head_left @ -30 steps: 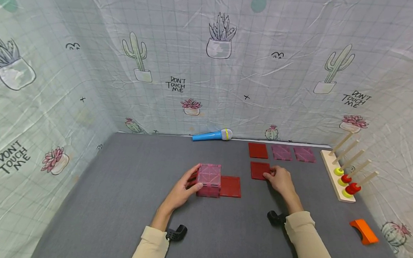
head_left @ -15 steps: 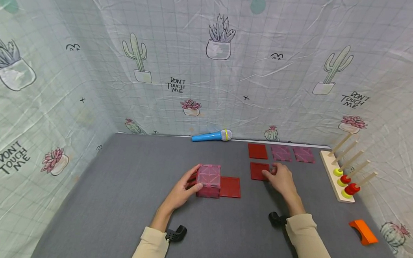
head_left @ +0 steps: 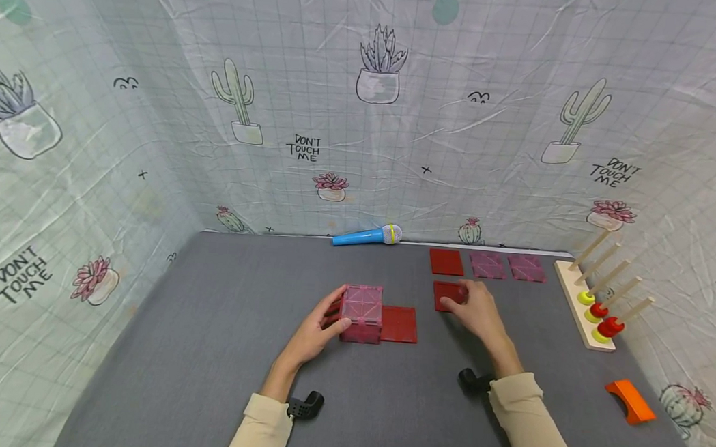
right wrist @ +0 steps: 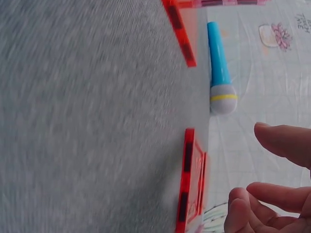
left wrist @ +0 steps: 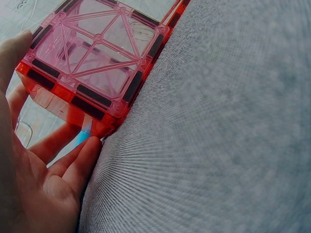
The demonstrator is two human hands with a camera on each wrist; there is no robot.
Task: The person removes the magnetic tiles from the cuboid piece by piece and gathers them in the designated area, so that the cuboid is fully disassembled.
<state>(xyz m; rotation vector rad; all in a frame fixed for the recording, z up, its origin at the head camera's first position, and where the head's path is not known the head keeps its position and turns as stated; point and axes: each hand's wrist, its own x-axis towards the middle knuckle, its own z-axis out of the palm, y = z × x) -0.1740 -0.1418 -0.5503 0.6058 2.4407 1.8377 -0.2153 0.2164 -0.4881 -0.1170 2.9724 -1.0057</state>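
Translucent pink and red magnetic tiles form a box (head_left: pixel 362 312) near the table's middle. My left hand (head_left: pixel 311 333) grips its left side, thumb near the front corner; the left wrist view shows the pink tile face (left wrist: pixel 97 43) and red edges between thumb and fingers. Flat against the box's right side lies a red magnetic tile (head_left: pixel 401 324). Farther right, my right hand (head_left: pixel 480 313) hovers over another red magnetic tile (head_left: pixel 446 294), covering its right part. Thumb and fingers stand apart with nothing between them in the right wrist view, above the tile's edge (right wrist: pixel 188 179).
Along the back lie a red tile (head_left: pixel 446 262), two pink tiles (head_left: pixel 487 265) and a blue toy microphone (head_left: pixel 366 235). At right stands a wooden peg board (head_left: pixel 583 309) with coloured rings; an orange arch block (head_left: pixel 630 402) lies in front. Printed cloth (head_left: pixel 375 136) surrounds the table.
My right hand has moved left, from the red tile's right edge to over the tile, with its fingers raised. The left hand and the box have stayed put.
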